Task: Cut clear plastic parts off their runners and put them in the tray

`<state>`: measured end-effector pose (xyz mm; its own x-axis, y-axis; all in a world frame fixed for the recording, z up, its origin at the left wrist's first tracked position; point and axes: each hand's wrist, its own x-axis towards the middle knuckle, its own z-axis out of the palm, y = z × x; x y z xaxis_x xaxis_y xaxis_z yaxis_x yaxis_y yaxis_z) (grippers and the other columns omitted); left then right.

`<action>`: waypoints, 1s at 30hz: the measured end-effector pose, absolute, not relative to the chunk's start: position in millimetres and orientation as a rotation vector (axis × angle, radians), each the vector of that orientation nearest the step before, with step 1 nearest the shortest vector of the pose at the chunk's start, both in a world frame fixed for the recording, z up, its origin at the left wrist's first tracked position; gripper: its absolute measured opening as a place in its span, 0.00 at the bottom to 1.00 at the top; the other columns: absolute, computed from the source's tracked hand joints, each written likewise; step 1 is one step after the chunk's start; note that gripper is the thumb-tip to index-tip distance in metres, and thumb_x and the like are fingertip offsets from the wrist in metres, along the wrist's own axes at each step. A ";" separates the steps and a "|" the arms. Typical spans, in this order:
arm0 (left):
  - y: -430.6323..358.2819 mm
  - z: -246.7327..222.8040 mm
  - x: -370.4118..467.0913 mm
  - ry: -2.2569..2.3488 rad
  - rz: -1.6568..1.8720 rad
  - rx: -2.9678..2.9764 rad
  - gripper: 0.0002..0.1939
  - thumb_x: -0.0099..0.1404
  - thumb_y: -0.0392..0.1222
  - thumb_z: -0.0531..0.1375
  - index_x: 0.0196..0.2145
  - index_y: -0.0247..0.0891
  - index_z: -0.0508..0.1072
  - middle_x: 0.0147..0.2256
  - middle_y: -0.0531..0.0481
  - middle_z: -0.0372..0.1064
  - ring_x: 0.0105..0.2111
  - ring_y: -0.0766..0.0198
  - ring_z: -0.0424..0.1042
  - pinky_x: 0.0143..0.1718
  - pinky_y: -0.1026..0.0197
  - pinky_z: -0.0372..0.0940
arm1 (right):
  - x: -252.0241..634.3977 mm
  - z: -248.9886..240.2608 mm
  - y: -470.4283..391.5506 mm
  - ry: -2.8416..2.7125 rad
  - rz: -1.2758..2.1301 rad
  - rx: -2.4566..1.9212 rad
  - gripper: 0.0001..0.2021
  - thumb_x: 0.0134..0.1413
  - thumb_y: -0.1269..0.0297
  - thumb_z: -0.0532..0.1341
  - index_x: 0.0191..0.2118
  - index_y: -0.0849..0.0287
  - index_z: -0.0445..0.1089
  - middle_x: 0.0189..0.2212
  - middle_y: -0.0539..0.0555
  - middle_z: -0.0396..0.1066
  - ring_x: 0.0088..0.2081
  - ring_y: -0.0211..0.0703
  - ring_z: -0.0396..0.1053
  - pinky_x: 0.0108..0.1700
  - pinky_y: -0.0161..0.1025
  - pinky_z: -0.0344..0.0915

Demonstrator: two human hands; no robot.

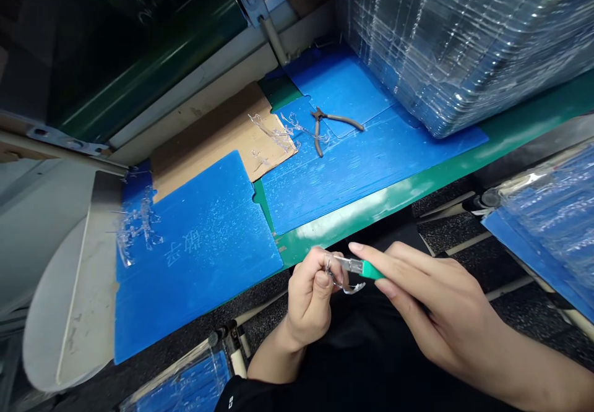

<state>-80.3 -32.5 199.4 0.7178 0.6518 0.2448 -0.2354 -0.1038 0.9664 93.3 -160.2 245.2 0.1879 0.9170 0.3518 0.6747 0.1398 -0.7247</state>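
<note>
Blue sheet (199, 263) at left on green surface (399, 192), clear scraps on its far-left edge. Left hand (313, 294): grip closed on small clear plastic piece (341, 282), just off the near edge. Pliers (320, 116) lie beyond. Right hand (431, 294): grip clamped on green-handled knife (362, 268), blade at the piece.

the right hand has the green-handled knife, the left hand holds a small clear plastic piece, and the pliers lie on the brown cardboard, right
Not quite: the head view shows the pliers on the blue sheet. The right hand does have the green-handled knife, and the left hand holds a small clear plastic piece.
</note>
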 end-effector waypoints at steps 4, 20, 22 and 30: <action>-35.7 200.3 -78.1 0.386 0.791 1.548 0.18 0.84 0.52 0.51 0.39 0.41 0.70 0.27 0.51 0.66 0.24 0.66 0.63 0.26 0.60 0.59 | 93.1 247.6 -160.4 -1.596 0.350 -1.575 0.24 0.77 0.73 0.56 0.72 0.56 0.65 0.39 0.51 0.75 0.33 0.37 0.74 0.35 0.37 0.67; -6.4 225.8 -65.5 0.600 1.308 0.925 0.24 0.77 0.30 0.62 0.59 0.61 0.72 0.55 0.61 0.74 0.61 0.72 0.74 0.77 0.49 0.59 | 60.1 196.3 -120.6 -0.458 1.116 -1.243 0.14 0.62 0.52 0.74 0.39 0.60 0.81 0.22 0.44 0.61 0.22 0.29 0.50 0.23 0.33 0.48; -7.1 225.5 -65.7 0.588 1.316 0.924 0.24 0.77 0.28 0.60 0.59 0.59 0.72 0.56 0.61 0.74 0.64 0.72 0.72 0.77 0.50 0.58 | 55.7 194.8 -120.5 -0.412 1.159 -1.200 0.15 0.62 0.51 0.75 0.39 0.60 0.82 0.20 0.43 0.59 0.21 0.29 0.49 0.23 0.32 0.46; -9.6 219.6 -64.0 0.681 1.337 0.882 0.19 0.79 0.29 0.55 0.57 0.53 0.74 0.60 0.57 0.74 0.71 0.69 0.66 0.77 0.51 0.58 | 48.2 198.3 -119.2 -0.384 1.168 -1.055 0.14 0.70 0.53 0.70 0.41 0.60 0.83 0.20 0.45 0.65 0.21 0.27 0.50 0.24 0.33 0.44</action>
